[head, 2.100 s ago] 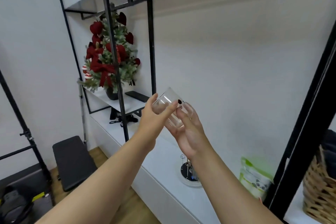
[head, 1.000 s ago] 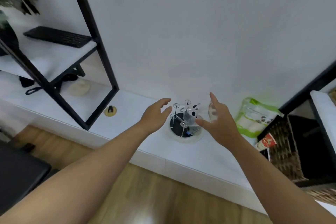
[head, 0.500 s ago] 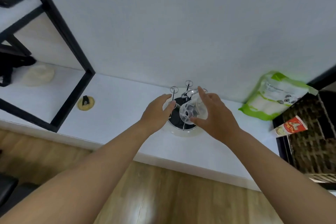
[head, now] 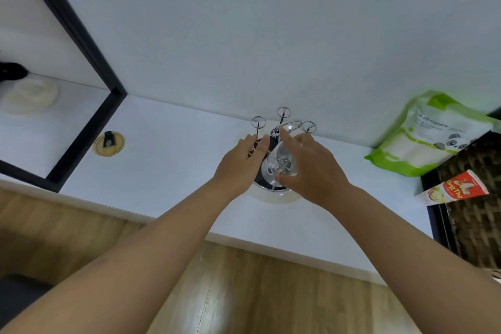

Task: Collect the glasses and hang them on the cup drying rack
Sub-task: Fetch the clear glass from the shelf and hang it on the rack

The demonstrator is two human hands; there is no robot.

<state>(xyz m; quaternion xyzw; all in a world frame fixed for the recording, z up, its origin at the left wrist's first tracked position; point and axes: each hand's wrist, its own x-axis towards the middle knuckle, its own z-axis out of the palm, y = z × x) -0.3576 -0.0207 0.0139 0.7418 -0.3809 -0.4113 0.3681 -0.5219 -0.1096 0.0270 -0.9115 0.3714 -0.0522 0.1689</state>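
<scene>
Right hand [head: 311, 168] grips the glass [head: 280, 161] mouth-down right over the near pegs of the rack [head: 282, 119], left hand [head: 238, 165] open beside it, touching its left side.

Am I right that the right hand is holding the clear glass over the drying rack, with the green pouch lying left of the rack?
Not quite. The head view shows the right hand holding the clear glass over the drying rack, but the green pouch lies to the right of the rack, not the left.
</scene>
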